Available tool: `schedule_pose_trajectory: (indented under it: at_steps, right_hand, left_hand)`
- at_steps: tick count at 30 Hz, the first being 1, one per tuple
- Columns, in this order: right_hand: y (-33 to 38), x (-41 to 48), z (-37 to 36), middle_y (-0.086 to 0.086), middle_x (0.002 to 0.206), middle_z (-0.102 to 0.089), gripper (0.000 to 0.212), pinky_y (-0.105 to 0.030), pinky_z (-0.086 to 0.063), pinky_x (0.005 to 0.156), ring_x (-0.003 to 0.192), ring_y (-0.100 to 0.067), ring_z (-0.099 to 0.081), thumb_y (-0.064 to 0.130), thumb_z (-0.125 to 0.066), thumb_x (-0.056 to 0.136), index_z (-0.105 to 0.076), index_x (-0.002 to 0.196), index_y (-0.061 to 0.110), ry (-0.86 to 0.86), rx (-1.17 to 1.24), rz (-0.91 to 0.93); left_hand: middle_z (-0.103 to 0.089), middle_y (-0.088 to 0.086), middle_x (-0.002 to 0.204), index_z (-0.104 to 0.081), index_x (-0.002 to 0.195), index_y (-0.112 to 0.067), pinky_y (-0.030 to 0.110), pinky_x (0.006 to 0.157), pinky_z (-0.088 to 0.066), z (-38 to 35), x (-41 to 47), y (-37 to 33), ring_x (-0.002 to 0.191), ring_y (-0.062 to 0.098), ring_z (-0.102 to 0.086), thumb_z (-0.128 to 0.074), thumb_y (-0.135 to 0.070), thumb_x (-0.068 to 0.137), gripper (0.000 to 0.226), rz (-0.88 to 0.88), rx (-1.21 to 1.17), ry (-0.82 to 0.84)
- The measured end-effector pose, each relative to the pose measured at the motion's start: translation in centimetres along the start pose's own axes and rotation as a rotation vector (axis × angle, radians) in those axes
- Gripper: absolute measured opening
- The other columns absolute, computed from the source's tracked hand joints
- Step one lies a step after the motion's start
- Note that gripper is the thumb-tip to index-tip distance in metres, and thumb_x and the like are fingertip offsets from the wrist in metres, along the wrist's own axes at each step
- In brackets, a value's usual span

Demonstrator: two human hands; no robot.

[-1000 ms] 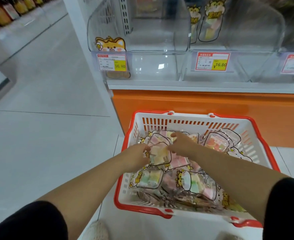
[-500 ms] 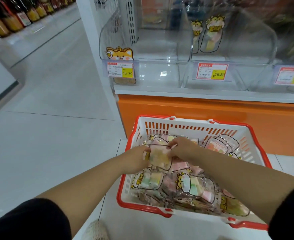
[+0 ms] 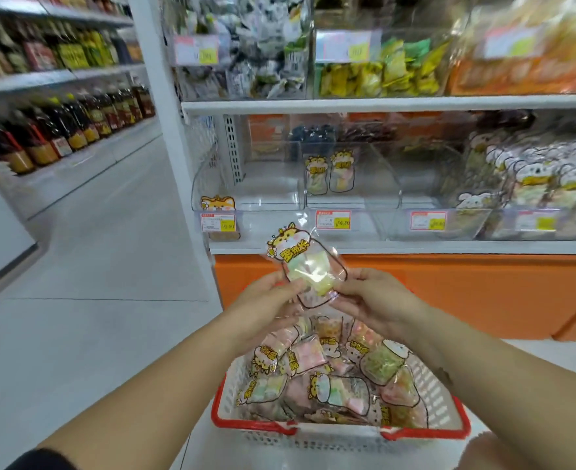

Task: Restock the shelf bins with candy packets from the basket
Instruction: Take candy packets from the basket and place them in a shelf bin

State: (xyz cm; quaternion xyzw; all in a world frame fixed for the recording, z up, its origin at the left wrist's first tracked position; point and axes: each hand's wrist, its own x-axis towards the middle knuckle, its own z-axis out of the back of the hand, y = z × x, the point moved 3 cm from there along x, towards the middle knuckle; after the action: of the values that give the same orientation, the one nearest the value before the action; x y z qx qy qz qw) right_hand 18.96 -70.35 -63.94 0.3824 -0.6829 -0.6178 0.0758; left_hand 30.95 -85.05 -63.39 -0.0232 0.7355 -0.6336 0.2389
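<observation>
A candy packet (image 3: 305,266) is held nearly upright above the far edge of the basket (image 3: 430,385), pinched at its lower sides by the left hand (image 3: 266,295) and the right hand (image 3: 373,296), with fingers and thumbs curled onto the wrapper. More packets (image 3: 334,385) are heaped in the red-rimmed basket, which is set on the floor before the shelf's orange base (image 3: 466,286). Beyond the raised packet, clear bins are lined along the front edge of the lower shelf (image 3: 398,247). Two matching packets (image 3: 329,174) are stood in the middle bin (image 3: 381,188), and price tags (image 3: 333,219) are fixed to the bin fronts. Bottles (image 3: 76,127) are ranged across the aisle.
</observation>
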Motion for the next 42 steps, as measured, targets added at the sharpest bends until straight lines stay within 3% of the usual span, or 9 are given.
schedule_pose_trajectory:
  at_steps: [8,12,15,18,21,26,31,35,42]
  right_hand:
    - [3.0,-5.1,0.5,-0.002,0.081,-0.072,0.02,-0.031,-0.06,0.079,0.082,-0.018,-0.072,0.006,-0.075,0.086,-0.059,0.099,0.008,0.045,-0.408,0.147]
    - [7.4,-6.0,1.6,0.002,0.11,-0.066,0.056,-0.038,-0.056,0.091,0.099,-0.016,-0.068,0.022,-0.084,0.078,-0.052,0.125,0.025,-0.054,-0.717,0.354]
    - [11.2,-5.5,1.4,0.01,0.116,-0.057,0.063,-0.029,-0.052,0.087,0.104,-0.008,-0.06,0.026,-0.08,0.082,-0.045,0.135,0.031,-0.073,-0.858,0.529]
    - [13.3,-2.6,1.4,0.013,0.107,-0.062,0.034,-0.028,-0.048,0.078,0.09,-0.005,-0.061,0.027,-0.077,0.085,-0.058,0.112,0.034,-0.08,-1.024,0.583]
    - [15.4,1.4,2.1,0.004,0.089,-0.071,0.01,-0.029,-0.051,0.072,0.081,-0.01,-0.064,0.021,-0.074,0.089,-0.066,0.092,0.026,-0.157,-0.998,0.678]
    - [20.6,8.2,3.8,0.011,0.078,-0.07,0.026,-0.019,-0.046,0.07,0.075,-0.003,-0.062,0.012,-0.072,0.089,-0.062,0.078,0.033,-0.403,-0.742,0.904]
    - [20.5,18.0,3.6,0.005,0.095,-0.07,0.012,-0.025,-0.044,0.073,0.088,-0.014,-0.063,0.016,-0.069,0.092,-0.067,0.091,0.028,-0.45,-0.851,0.756]
    - [19.0,25.1,3.7,-0.003,0.105,-0.072,0.012,-0.026,-0.046,0.075,0.096,-0.021,-0.066,0.016,-0.067,0.093,-0.073,0.104,0.017,-0.41,-0.903,0.571]
    - [19.7,32.6,2.2,-0.016,0.123,-0.064,0.033,-0.035,-0.049,0.092,0.113,-0.032,-0.061,0.023,-0.058,0.1,-0.061,0.128,0.005,-0.371,-1.187,0.389]
  left_hand:
    - [-0.076,-0.004,0.1,-0.059,0.116,-0.017,0.043,0.092,-0.056,-2.9,-2.0,-2.8,0.087,0.012,-0.072,-0.066,-0.011,0.095,0.023,-0.199,0.098,-0.074]
    - [-0.073,-0.003,0.112,-0.057,0.121,-0.02,0.025,0.083,-0.056,-3.2,-1.4,-4.7,0.098,0.011,-0.071,-0.069,-0.009,0.092,0.034,-0.289,0.373,-0.046]
    - [-0.074,-0.007,0.109,-0.057,0.124,-0.023,0.032,0.095,-0.054,-3.6,0.1,-5.8,0.1,0.008,-0.07,-0.073,-0.013,0.09,0.039,-0.341,0.521,-0.034]
    - [-0.073,-0.011,0.107,-0.058,0.123,-0.031,0.034,0.094,-0.053,-3.8,3.2,-6.9,0.095,0.006,-0.069,-0.074,-0.018,0.089,0.04,-0.389,0.569,-0.064]
    - [-0.069,-0.022,0.105,-0.057,0.116,-0.039,0.013,0.083,-0.049,-3.7,7.0,-9.1,0.093,-0.006,-0.065,-0.072,-0.022,0.09,0.035,-0.474,0.561,-0.072]
    - [-0.063,-0.026,0.111,-0.054,0.11,-0.043,0.003,0.08,-0.042,0.2,15.1,-13.3,0.098,-0.008,-0.061,-0.065,-0.017,0.095,0.032,-0.596,0.598,-0.255]
    - [-0.054,-0.01,0.138,-0.049,0.141,-0.029,0.02,0.092,-0.037,2.3,22.2,-14.1,0.123,0.009,-0.054,-0.059,-0.028,0.099,0.043,-0.462,0.736,-0.246]
    - [-0.051,-0.015,0.133,-0.04,0.147,-0.033,0.012,0.073,-0.04,2.0,25.1,-14.6,0.095,0.0,-0.056,-0.057,-0.03,0.099,0.051,-0.419,0.686,-0.172]
    - [-0.058,-0.028,0.117,-0.042,0.142,-0.042,0.002,0.069,-0.038,3.2,26.5,-13.9,0.085,-0.023,-0.057,-0.065,-0.037,0.093,0.055,-0.444,0.558,-0.111]
